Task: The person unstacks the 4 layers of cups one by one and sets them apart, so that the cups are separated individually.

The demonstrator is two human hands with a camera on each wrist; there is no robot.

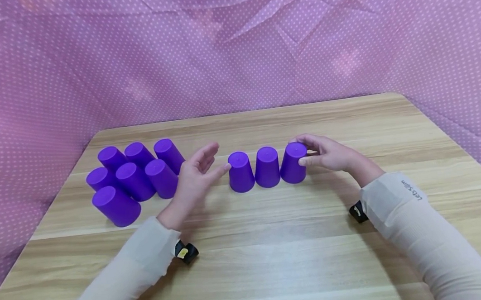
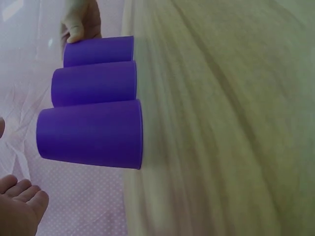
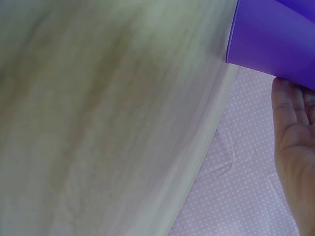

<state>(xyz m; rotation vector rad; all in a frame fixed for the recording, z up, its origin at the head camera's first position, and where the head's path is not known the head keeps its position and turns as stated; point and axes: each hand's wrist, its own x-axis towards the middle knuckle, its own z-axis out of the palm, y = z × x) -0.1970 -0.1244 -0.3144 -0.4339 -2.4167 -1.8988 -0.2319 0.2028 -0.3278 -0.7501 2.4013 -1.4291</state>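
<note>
Three purple cups stand upside down side by side in a row in the head view: a left cup (image 1: 242,175), a middle cup (image 1: 267,169) and a right cup (image 1: 293,167). My right hand (image 1: 328,153) holds the right cup from its right side, thumb on the near face and fingers behind. In the right wrist view its fingers lie against that cup (image 3: 275,44). My left hand (image 1: 193,179) is held beside the left cup with fingers extended, thumb tip right at the cup's upper edge. The left wrist view shows those fingers (image 2: 32,199) apart from the cup wall.
Several more upside-down purple cups, among them a front one (image 1: 119,208), stand grouped on the left of the wooden table (image 1: 270,257), close to my left hand. Pink dotted cloth (image 1: 235,55) hangs behind the table and along its sides.
</note>
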